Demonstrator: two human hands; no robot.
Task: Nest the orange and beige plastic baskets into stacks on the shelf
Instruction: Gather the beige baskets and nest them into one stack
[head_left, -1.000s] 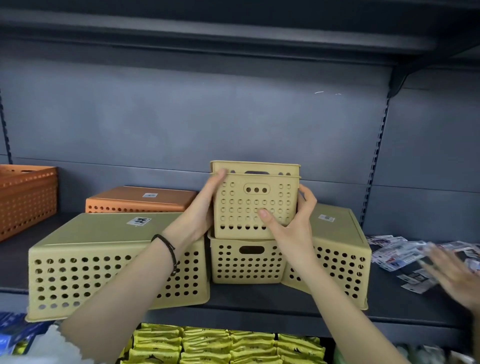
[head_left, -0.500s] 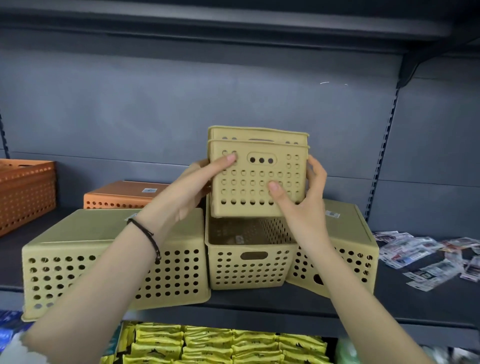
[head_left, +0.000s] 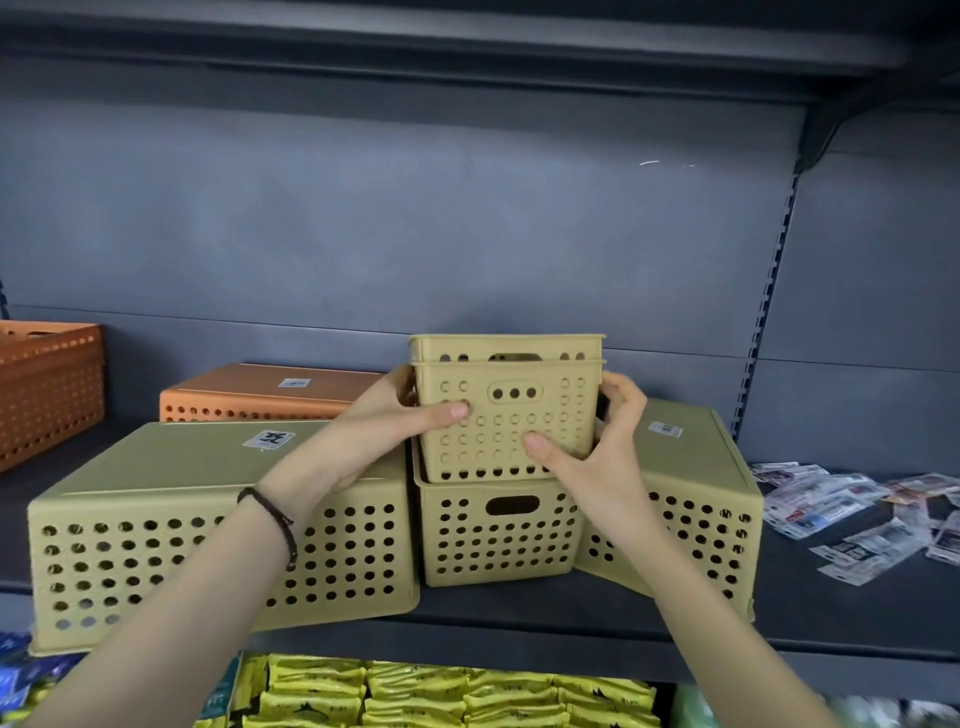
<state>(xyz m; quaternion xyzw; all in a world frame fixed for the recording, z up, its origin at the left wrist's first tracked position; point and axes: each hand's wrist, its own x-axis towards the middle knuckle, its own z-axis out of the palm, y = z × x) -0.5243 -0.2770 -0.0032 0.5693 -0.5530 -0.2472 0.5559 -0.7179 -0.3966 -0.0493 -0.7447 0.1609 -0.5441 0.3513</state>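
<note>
Two small beige baskets nested together (head_left: 506, 410) sit partly down inside a third small beige basket (head_left: 498, 540) that stands upright on the grey shelf (head_left: 519, 605). My left hand (head_left: 384, 431) grips the nested pair's left side, thumb across the front. My right hand (head_left: 597, 457) grips its right side, thumb on the front. A large beige basket (head_left: 171, 509) lies upside down to the left, another upturned beige basket (head_left: 701, 478) to the right. An upturned orange basket (head_left: 260, 392) lies behind, and an upright orange basket (head_left: 47, 384) stands at far left.
Loose printed packets (head_left: 857, 514) are scattered on the shelf at right. Yellow packs (head_left: 441, 696) fill the shelf below. A shelf board (head_left: 467, 47) runs overhead, with a slotted upright (head_left: 769, 312) at right.
The nested pair, lifted clear above the bottom basket half a second ago, has come back down into its opening. Both hands kept their hold and moved down with it.
</note>
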